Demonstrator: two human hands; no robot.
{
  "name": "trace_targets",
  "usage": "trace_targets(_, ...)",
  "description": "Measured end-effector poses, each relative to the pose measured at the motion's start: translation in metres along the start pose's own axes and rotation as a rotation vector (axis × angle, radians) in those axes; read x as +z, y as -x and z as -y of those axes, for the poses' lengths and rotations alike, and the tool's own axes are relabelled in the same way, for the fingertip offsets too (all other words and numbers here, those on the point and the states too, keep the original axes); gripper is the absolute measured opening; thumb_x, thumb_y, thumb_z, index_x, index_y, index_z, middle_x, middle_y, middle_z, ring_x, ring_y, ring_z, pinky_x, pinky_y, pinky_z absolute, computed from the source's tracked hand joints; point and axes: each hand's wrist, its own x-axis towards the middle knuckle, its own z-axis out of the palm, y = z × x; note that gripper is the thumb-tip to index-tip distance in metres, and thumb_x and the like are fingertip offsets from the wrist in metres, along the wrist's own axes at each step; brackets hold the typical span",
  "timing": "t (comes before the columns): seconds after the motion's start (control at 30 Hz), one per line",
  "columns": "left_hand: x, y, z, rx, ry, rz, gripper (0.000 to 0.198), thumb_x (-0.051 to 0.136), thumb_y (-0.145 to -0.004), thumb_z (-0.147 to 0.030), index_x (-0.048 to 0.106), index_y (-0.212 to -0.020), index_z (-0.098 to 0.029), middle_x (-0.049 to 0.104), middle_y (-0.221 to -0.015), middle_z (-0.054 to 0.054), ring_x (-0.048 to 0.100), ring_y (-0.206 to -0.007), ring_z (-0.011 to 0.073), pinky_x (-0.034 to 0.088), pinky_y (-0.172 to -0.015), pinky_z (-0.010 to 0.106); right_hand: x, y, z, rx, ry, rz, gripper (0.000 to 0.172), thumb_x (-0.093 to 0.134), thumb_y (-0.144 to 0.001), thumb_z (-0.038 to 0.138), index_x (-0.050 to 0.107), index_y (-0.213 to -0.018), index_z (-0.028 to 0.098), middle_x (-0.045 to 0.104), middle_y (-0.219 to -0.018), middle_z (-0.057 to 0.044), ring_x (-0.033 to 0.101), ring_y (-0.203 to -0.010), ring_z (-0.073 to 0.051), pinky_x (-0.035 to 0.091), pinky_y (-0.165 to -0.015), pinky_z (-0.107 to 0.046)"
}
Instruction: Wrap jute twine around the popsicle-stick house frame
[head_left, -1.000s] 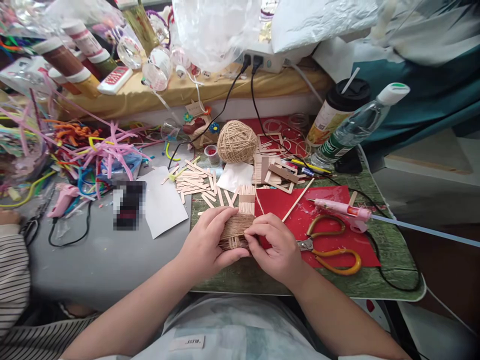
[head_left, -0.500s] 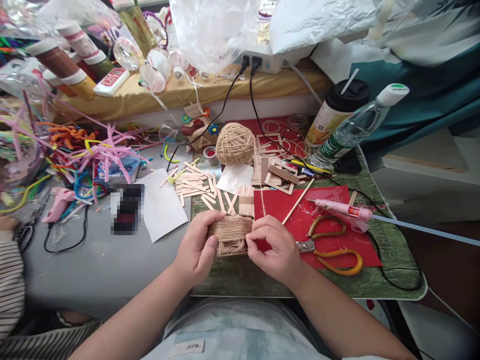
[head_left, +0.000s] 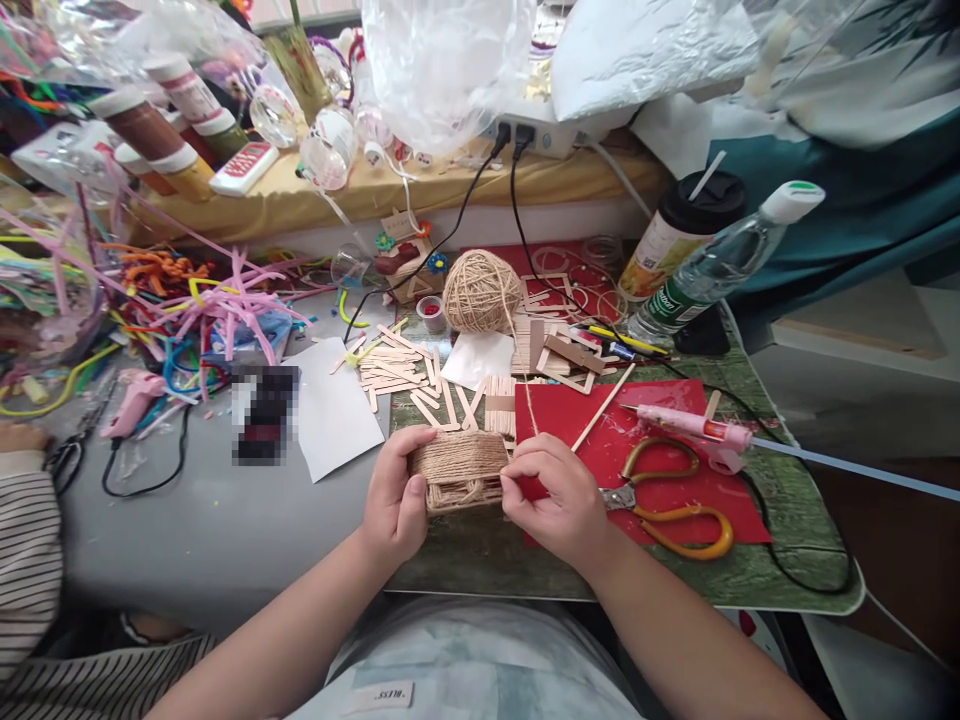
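A small frame wrapped in twine is held low over the table's front. My left hand grips its left end, thumb on the near face. At its right end my right hand pinches the twine, which runs up to a large ball of twine. Rows of cord cover the upper part of the frame, while the near side shows a gap with looser strands. Scissors with orange handles lie on red sheet beside my right hand.
A pink glue gun lies on the red sheet. Loose craft sticks and white paper lie beyond my left hand. A water bottle and a cup stand back right. Pipe cleaners cover the left; a striped sleeve shows there.
The wrapped frame has turned slightly, showing more of its near side, and my left hand has shifted with it. My right fingers still pinch at its right end. The whole view has shifted a little.
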Motion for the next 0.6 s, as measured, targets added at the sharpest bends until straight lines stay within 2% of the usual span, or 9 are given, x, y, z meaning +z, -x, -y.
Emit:
trace_targets(0.13, -0.001, -0.001, 0.001, 0.011, 0.009, 0.011, 0.041, 0.039, -0.107, -0.042, 0.053, -0.141, -0.024, 0.061, -0.131, 0.014, 0.062, -0.123, 0.0299, 0.052, -0.108, 0.05, 0.001, -0.001, 0.0, 0.05, -0.046, 0.014, 0.019, 0.067, -0.089, 0.005, 0.064, -0.091, 0.024, 0.065, -0.086, -0.003, 0.066, -0.083, -0.02, 0.057, -0.076, -0.037)
trace_targets(0.23, -0.009, -0.005, -0.005, 0.0, 0.013, 0.055, 0.039, 0.04, -0.108, -0.039, 0.053, -0.141, -0.024, 0.06, -0.133, 0.014, 0.06, -0.126, 0.0298, 0.05, -0.11, 0.05, 0.003, -0.001, 0.0, 0.093, -0.081, 0.002, 0.019, 0.067, -0.088, 0.004, 0.064, -0.088, 0.023, 0.064, -0.085, -0.003, 0.065, -0.082, -0.019, 0.055, -0.075, -0.035)
trace_targets(0.37, -0.023, -0.029, -0.033, -0.092, -0.106, 0.286, 0.035, 0.055, -0.104, -0.038, 0.05, -0.136, -0.024, 0.062, -0.138, 0.014, 0.062, -0.128, 0.0301, 0.052, -0.108, 0.048, 0.006, 0.001, -0.002, 0.156, -0.118, 0.0, 0.018, 0.066, -0.088, 0.005, 0.063, -0.087, 0.022, 0.064, -0.087, -0.003, 0.064, -0.08, -0.018, 0.054, -0.072, -0.033)
trace_targets(0.47, -0.025, -0.054, -0.061, -0.079, -0.347, 0.444, 0.051, 0.071, -0.094, -0.04, 0.052, -0.139, -0.024, 0.063, -0.14, 0.014, 0.061, -0.129, 0.0343, 0.051, -0.109, 0.051, 0.006, 0.003, -0.005, 0.142, -0.121, 0.002, 0.018, 0.066, -0.088, 0.005, 0.063, -0.088, 0.023, 0.064, -0.088, -0.003, 0.064, -0.082, -0.019, 0.054, -0.074, -0.033)
trace_targets(0.53, -0.022, -0.066, -0.073, -0.079, -0.384, 0.545, 0.048, 0.069, -0.095, -0.037, 0.055, -0.139, -0.024, 0.065, -0.137, 0.013, 0.062, -0.126, 0.0336, 0.052, -0.106, 0.049, 0.005, 0.004, -0.005, 0.132, -0.106, 0.001, 0.018, 0.066, -0.088, 0.005, 0.063, -0.088, 0.023, 0.064, -0.088, -0.003, 0.064, -0.084, -0.02, 0.054, -0.076, -0.034)
trace_targets(0.6, -0.018, -0.072, -0.077, -0.12, -0.371, 0.594, 0.04, 0.064, -0.098, -0.035, 0.059, -0.136, -0.025, 0.066, -0.134, 0.012, 0.063, -0.124, 0.0314, 0.054, -0.103, 0.046, 0.004, 0.004, -0.005, 0.121, -0.088, -0.002, 0.018, 0.066, -0.089, 0.005, 0.063, -0.09, 0.023, 0.064, -0.089, -0.003, 0.064, -0.085, -0.02, 0.054, -0.077, -0.035)
